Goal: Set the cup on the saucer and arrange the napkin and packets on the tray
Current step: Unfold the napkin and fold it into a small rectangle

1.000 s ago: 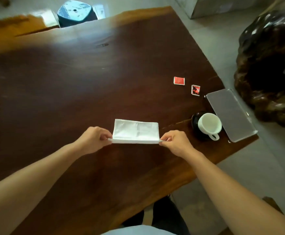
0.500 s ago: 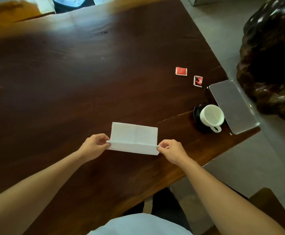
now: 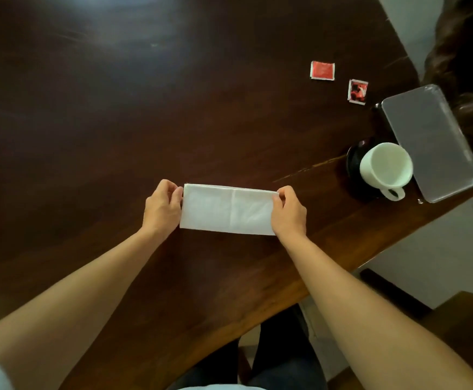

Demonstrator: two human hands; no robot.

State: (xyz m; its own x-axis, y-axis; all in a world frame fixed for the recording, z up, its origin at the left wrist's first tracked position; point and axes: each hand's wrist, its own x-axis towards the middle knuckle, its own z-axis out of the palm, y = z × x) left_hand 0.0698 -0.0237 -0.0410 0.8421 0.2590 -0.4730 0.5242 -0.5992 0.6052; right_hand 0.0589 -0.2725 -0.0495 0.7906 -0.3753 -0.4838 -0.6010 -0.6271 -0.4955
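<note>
A white napkin (image 3: 226, 211) lies folded into a long strip on the dark wooden table (image 3: 117, 108). My left hand (image 3: 162, 207) pinches its left end and my right hand (image 3: 288, 211) pinches its right end, both at the far corners. To the right, a white cup (image 3: 384, 167) stands on a black saucer (image 3: 353, 161), handle toward me. Beside them a clear rectangular tray (image 3: 429, 142) sits at the table's right edge, with nothing on it. Two red packets lie farther back: one plain red (image 3: 322, 70), one with a picture (image 3: 358, 91).
The table's right edge runs diagonally just past the tray, with pale floor beyond. A dark carved wooden object (image 3: 466, 57) stands off the table at the upper right. A wooden seat (image 3: 455, 327) is at the lower right.
The near edge of the napkin has been folded over away from me, so it is now a narrower strip. Both hands moved from its near corners to its far corners. The camera tilted down.
</note>
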